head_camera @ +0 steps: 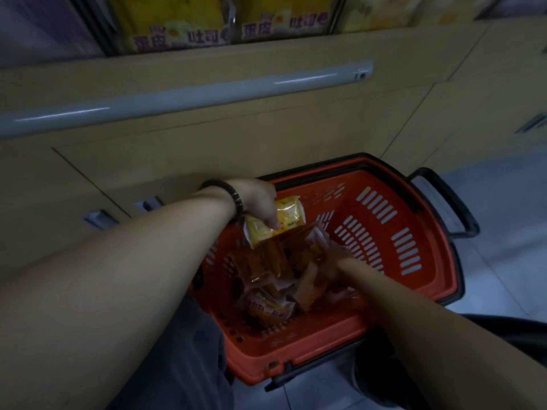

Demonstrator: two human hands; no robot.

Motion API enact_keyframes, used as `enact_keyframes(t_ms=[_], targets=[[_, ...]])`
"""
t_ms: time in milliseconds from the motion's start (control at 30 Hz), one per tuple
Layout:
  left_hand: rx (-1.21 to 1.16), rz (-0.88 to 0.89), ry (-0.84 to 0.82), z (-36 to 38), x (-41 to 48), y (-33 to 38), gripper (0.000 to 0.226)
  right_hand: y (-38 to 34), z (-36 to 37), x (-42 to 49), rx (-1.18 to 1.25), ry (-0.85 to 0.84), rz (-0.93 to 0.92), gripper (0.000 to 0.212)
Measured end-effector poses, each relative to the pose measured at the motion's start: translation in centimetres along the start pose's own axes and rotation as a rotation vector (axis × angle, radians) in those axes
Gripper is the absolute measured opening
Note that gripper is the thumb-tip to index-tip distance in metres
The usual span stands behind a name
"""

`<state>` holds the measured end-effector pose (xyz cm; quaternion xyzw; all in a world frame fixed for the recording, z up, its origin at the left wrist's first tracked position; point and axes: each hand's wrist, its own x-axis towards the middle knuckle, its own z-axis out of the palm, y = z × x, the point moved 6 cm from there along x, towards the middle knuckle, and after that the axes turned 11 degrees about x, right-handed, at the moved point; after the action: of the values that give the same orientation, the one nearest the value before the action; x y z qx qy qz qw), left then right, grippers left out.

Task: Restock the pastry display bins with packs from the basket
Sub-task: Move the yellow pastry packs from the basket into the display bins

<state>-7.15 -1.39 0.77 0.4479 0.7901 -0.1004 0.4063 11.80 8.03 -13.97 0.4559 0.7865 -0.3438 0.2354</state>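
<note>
Left hand (260, 202), dark bracelet (233, 199) on the wrist, grips a yellow pack (275, 224) over the far-left rim of the orange basket (393, 232). Right hand (322, 269) is down among the loose packs (266, 309) at the basket's bottom; it's blurred, so can't tell its grip. Display bins (177, 22) sit up top with yellow packs in them.

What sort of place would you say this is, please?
Probably a shop's bakery aisle: a red shopping basket of wrapped yellow packs stands on the tiled floor, below display bins stocked with printed packs.
</note>
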Motion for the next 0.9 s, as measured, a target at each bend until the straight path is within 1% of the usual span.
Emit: enact_keyframes(t_ms=[33,67,100,133,200,233,333,400,433,500,567,667,700,767,800,833,900], targets=[[-0.012,-0.001,0.021,-0.2,-0.1,0.0,0.077,-0.3,-0.6,-0.4,0.031,-0.043,0.037,0.116],[-0.027,-0.003,0.041,-0.3,-0.1,0.0,0.077,-0.6,-1.4,-1.0,0.093,-0.101,0.075,0.094],[-0.052,-0.003,0.058,-0.4,-0.2,-0.1,0.076,-1.1,-2.3,-1.7,0.126,-0.154,0.082,0.073],[-0.089,-0.006,0.067,-0.5,-0.3,-0.3,0.077,-1.8,-3.7,-2.6,0.151,-0.17,0.062,0.055],[-0.167,-0.011,0.057,-0.4,-0.8,-0.7,0.079,-3.8,-7.4,-4.6,0.105,-0.138,-0.059,0.03],[-0.198,-0.011,0.055,-0.5,-1.1,-1.0,0.078,-4.6,-9.4,-5.7,0.099,-0.09,-0.129,0.023],[-0.324,-0.011,0.03,-0.5,-1.8,-1.6,0.075,-6.7,-15.1,-10.5,0.159,0.138,-0.336,0.015],[-0.428,-0.013,-0.001,-0.4,-2.4,-1.8,0.073,-6.8,-17.1,-13.9,0.239,0.273,-0.465,0.021],[-0.466,-0.002,-0.017,-0.4,-2.7,-1.8,0.066,-6.4,-17.3,-15.0,0.306,0.298,-0.51,0.026],[-0.5,0.03,-0.019,-0.5,-3.5,-1.3,0.049,-5.6,-16.9,-16.3,0.478,0.253,-0.538,0.036],[-0.54,0.056,0.005,-0.8,-3.6,-1.0,0.04,-5.4,-16.9,-16.9,0.596,0.211,-0.556,0.034],[-0.73,0.126,0.03,-1.1,-3.1,-0.4,0.031,-6.0,-18.1,-17.8,0.695,0.146,-0.617,0.024],[-0.782,0.141,0.054,-1.3,-3.0,-0.3,0.028,-6.0,-18.4,-18.0,0.721,0.096,-0.637,0.024],[-0.851,0.157,0.117,-1.7,-2.9,-0.2,0.024,-5.5,-18.7,-18.3,0.84,-0.013,-0.665,0.031],[-0.88,0.171,0.142,-1.8,-2.9,-0.1,0.025,-5.1,-18.7,-18.1,0.912,-0.039,-0.667,0.035],[-0.911,0.189,0.153,-1.9,-2.9,0.0,0.031,-4.8,-18.9,-18.0,0.955,-0.03,-0.669,0.033],[-0.958,0.225,0.144,-2.0,-3.0,0.2,0.051,-4.1,-19.6,-17.9,0.926,0.079,-0.683,0.025]])
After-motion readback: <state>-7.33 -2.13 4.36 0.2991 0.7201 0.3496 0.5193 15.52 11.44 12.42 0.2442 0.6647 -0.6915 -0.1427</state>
